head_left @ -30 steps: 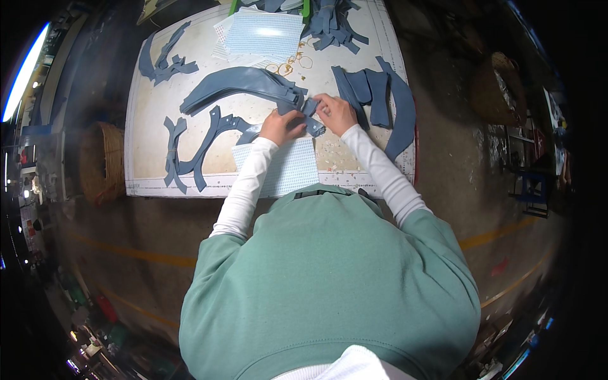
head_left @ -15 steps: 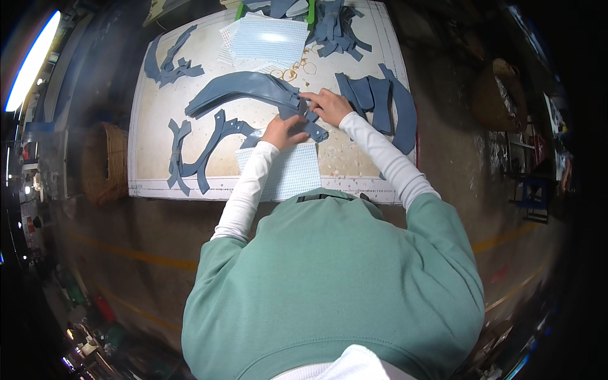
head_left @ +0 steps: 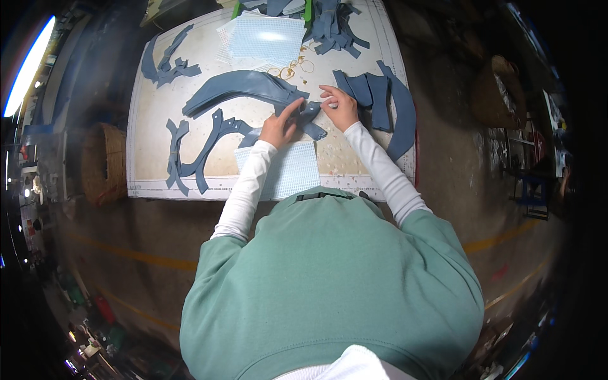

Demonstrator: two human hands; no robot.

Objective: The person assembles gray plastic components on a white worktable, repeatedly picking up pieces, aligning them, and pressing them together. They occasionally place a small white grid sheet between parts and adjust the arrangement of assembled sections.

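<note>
at the middle of the bench (head_left: 152, 114), a stack of curved blue-grey pieces (head_left: 237, 83) arches from left to right, its right end lying by the person's hands. the left hand (head_left: 275, 130) lies over that end, thumb and forefinger spread apart. the right hand (head_left: 342, 113) is just beside the small blue-grey pieces (head_left: 311, 109) there, which bear pale dots; its fingers bend toward the thumb, and from where i stand i cannot tell whether they pinch anything. nearer the person, a sheet with rows of small blue marks (head_left: 294, 170) lies flat. to the left is a banded bundle of strips (head_left: 173, 152); to the right, wider pieces (head_left: 379, 101) lie beside a long curved strip (head_left: 403, 117). beyond the stack are yellow rings (head_left: 287, 73), more printed sheets (head_left: 266, 39) and a heap of strips (head_left: 330, 28). a wicker basket (head_left: 101, 163) stands left of the bench.
</note>
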